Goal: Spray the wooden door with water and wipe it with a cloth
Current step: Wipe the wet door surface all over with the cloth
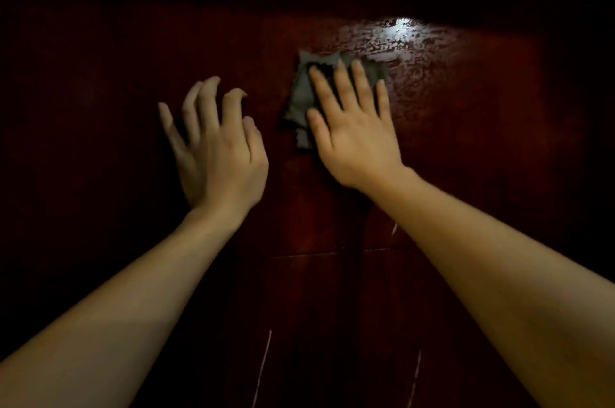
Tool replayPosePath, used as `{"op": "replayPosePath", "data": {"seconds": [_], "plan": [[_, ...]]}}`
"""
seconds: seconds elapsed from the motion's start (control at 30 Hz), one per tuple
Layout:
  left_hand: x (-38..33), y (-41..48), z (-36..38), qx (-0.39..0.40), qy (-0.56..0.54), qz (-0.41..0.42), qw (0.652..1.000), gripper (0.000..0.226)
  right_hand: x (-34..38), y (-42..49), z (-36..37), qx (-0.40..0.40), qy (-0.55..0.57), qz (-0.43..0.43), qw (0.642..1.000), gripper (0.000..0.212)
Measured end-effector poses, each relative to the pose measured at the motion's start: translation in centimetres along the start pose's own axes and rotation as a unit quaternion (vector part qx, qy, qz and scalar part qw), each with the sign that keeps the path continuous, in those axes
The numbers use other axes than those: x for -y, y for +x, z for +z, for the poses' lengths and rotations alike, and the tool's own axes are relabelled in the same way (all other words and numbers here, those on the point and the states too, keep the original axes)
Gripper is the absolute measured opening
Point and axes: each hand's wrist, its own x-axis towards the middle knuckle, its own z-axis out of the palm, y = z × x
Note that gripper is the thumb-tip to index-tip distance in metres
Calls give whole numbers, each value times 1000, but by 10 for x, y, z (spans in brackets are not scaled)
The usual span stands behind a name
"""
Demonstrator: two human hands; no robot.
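Head view, dim room, dark red door (466, 141) with wet sheen, right hand (356, 131) flat-fingered pressing cloth (299, 98), left hand (219, 148) loosely curled, empty.

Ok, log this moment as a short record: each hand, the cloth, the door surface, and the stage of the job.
left hand: holds nothing, fingers loosely bent, left of the cloth; contact with the door unclear
right hand: flat, fingers straight, pressing the cloth against the door
cloth: grey, crumpled, mostly under the right hand
door: dark red wood, dimly lit
wet patch: glistening droplets above and right of the cloth
spray bottle: not in view
stage: wet patch not yet wiped
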Motion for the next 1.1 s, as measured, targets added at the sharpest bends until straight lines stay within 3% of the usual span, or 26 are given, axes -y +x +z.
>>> {"op": "replayPosePath", "data": {"seconds": [0.13,0.2,0.3,0.4,0.57,0.73,0.9,0.97,1.1], "plan": [[5,-3,0,27,43,36,998,45,-30,55,-12,20,47,85,995,62],[4,-1,0,28,54,37,997,46,-31,58,-11,15,48,82,995,62],[-2,-1,-1,13,39,18,999,44,-16,10,-2,-4,0,-25,1000,63],[-11,1,0,-4,16,-11,1000,40,-12,-78,4,36,-18,-137,990,61],[-40,-1,11,4,1,20,1000,39,-38,-148,10,75,-32,-196,977,60],[-59,-13,25,39,57,90,994,51,-95,-124,9,36,-40,-80,995,61],[-62,-13,24,34,71,77,994,52,-143,-99,1,28,-18,120,992,64],[-73,-11,27,36,63,57,996,51,-128,-94,3,14,-16,141,990,65],[-87,5,32,-11,30,5,999,46,-78,-84,7,6,-17,-66,998,63]]}}
